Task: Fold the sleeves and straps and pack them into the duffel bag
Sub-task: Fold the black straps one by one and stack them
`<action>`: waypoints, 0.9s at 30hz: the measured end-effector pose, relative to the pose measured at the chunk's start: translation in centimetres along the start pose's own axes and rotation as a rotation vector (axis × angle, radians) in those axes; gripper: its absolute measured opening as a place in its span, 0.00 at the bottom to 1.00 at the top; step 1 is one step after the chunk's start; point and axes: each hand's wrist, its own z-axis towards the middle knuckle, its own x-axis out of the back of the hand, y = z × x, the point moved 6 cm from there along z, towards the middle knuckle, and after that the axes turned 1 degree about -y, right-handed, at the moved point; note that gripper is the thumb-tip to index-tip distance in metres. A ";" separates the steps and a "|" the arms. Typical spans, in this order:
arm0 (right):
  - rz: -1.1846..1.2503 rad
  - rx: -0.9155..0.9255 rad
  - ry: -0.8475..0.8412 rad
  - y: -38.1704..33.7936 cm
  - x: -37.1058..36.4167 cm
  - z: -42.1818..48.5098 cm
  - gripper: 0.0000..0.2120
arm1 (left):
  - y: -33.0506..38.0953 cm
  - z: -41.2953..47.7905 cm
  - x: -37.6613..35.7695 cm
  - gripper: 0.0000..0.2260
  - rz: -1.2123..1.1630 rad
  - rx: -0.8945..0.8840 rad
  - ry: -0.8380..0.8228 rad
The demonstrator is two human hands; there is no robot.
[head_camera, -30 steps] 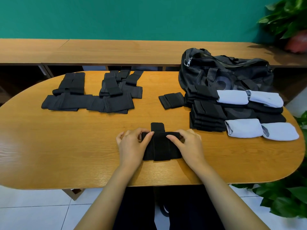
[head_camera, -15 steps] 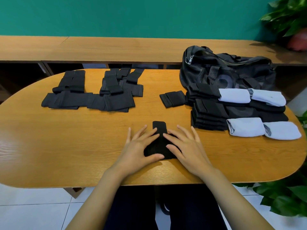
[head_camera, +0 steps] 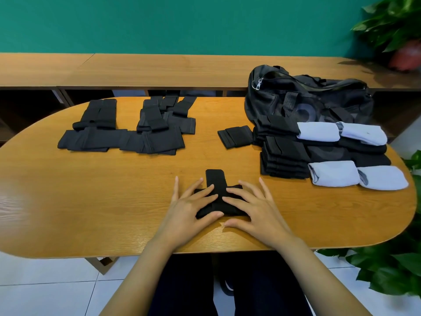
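Pinching has given way to pressing; left hand [head_camera: 190, 212] and right hand [head_camera: 254, 209] now flatten the black strap [head_camera: 215, 179], fingers straight and spread, at six o'clock on the table [head_camera: 91, 201]; the fold looks done. Unfolded straps [head_camera: 123, 135] wait at ten o'clock; folded stacks [head_camera: 284, 156] and pale rolled sleeves [head_camera: 332, 176] lie before the duffel bag [head_camera: 307, 99] at two o'clock.

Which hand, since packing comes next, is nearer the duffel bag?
Right. The right hand presses the strap on the side toward the duffel bag; the left hand presses its opposite side.

Bare hands [head_camera: 190, 210] and forearms [head_camera: 136, 277], dark trousers [head_camera: 186, 290], perhaps a black shoe [head_camera: 228, 286]
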 end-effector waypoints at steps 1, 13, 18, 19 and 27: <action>0.001 0.009 0.043 0.0 0.1 0.0 0.28 | 0.1 -0.1 0.1 0.31 0.003 -0.007 0.020; 0.109 -0.035 0.214 -0.1 1.5 -0.1 0.20 | 1.6 -0.9 1.7 0.19 0.040 -0.091 0.259; 0.172 -0.067 0.294 0.0 2.5 0.6 0.22 | 1.2 -0.1 2.5 0.22 -0.060 -0.005 0.361; 0.203 -0.090 0.310 0.1 2.7 0.8 0.23 | 1.1 0.2 2.6 0.23 -0.090 0.023 0.379; 0.423 -0.419 0.229 2.2 2.2 4.0 0.25 | -0.7 2.9 2.7 0.25 -0.202 0.329 0.324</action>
